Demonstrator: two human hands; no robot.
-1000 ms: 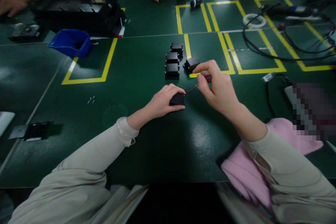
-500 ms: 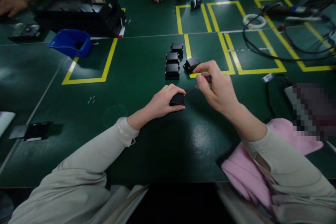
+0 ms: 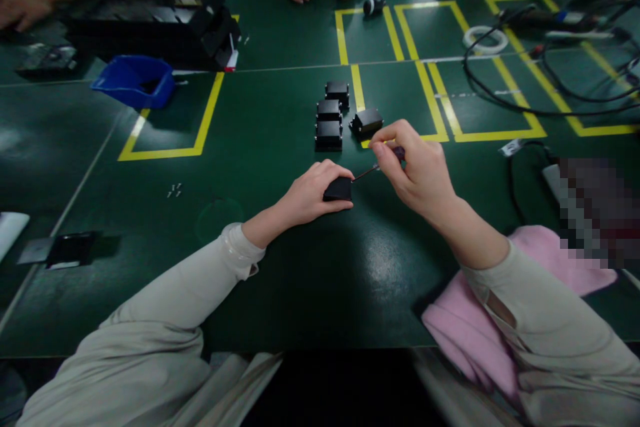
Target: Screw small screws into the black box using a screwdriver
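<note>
Green bench (image 3: 300,280) with yellow tape lines (image 3: 170,152); at its middle the left hand (image 3: 307,199) closes over a small black part (image 3: 338,189), holding it flat; the right hand (image 3: 417,173) pinches a thin screwdriver (image 3: 373,169), its long axis slanting, tip pointing left onto the part; a white tag (image 3: 510,146) has writing too small to read.

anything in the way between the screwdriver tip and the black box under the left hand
Nothing visible does. The thin metal screwdriver in the right hand runs straight to the right edge of the small black box; the left hand covers its top and left side. Four other black boxes sit farther back.
</note>
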